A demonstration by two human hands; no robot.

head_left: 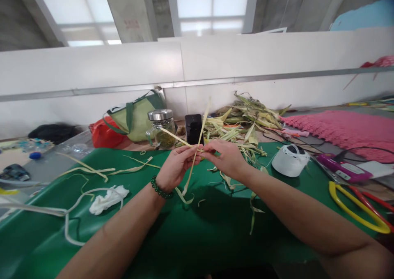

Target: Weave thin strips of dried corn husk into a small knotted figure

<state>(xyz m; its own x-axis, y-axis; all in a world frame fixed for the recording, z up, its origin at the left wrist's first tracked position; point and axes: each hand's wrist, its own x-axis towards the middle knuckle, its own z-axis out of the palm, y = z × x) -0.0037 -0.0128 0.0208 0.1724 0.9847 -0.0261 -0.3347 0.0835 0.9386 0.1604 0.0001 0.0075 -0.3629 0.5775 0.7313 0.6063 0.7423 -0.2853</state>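
My left hand (pixel 178 164), with a green bead bracelet on its wrist, pinches pale corn husk strips (pixel 176 136) in front of me. My right hand (pixel 226 157) grips the same strips from the other side, fingers closed where they cross. One long strip (pixel 202 127) stands up past the fingers and runs down below them toward the cloth. Another juts out to the upper left. Just behind the hands stand a dark phone (pixel 193 127) and a glass jar mug (pixel 166 137) with a metal lid. Fingertips hide the exact crossing point.
Piled corn husks (pixel 255 110) lie at the back. On the green cloth (pixel 227 242) are loose strips, a crumpled white tissue (pixel 108 199) and a white spool (pixel 291 160). Yellow-handled scissors (pixel 353 207) and a purple tool (pixel 343 167) lie right. A green bag (pixel 138 116) stands behind.
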